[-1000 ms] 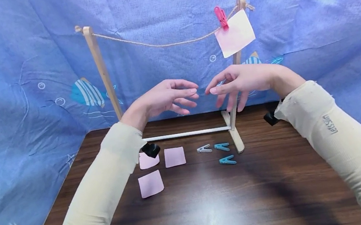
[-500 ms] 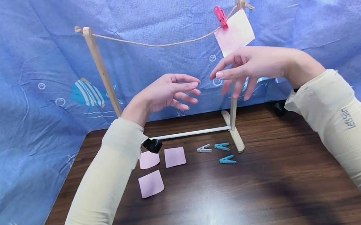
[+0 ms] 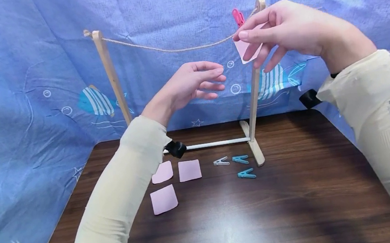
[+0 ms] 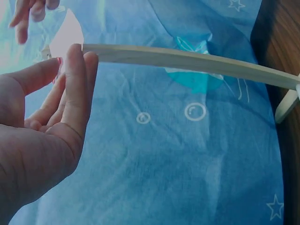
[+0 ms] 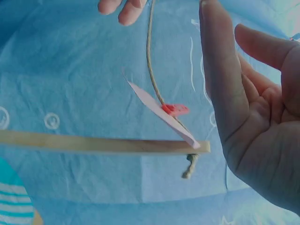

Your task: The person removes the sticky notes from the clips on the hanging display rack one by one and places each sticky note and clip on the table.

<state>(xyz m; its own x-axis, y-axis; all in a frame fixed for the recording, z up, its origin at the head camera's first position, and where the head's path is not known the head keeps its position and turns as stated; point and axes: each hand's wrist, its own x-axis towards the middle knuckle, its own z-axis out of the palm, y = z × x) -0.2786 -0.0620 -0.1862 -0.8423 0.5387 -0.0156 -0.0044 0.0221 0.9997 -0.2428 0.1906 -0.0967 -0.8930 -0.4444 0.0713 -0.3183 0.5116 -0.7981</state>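
A pink clothespin (image 3: 238,17) clamps a pink paper square (image 3: 243,50) to the twine line (image 3: 185,49) near the right post. In the head view my right hand (image 3: 286,31) overlaps that paper, its fingers loosely bent around nothing. The right wrist view shows the paper (image 5: 157,108) and clothespin (image 5: 176,109) apart from the right hand (image 5: 262,103). Lower and to the left, my left hand (image 3: 197,82) hovers with relaxed, parted fingers and holds nothing. Three pink paper squares (image 3: 189,170) lie on the table, beside a white clothespin (image 3: 221,161) and two blue clothespins (image 3: 246,173).
The twine is strung between a left wooden post (image 3: 110,71) and a right wooden post (image 3: 254,97). A white bar (image 3: 216,143) joins them low down, above the dark wooden table (image 3: 230,223). Blue fish-print cloth (image 3: 166,14) hangs behind and at the sides.
My right hand has risen and moved right, up to the hanging paper. The left hand has moved up and slightly right. The papers and clothespins stay where they were.
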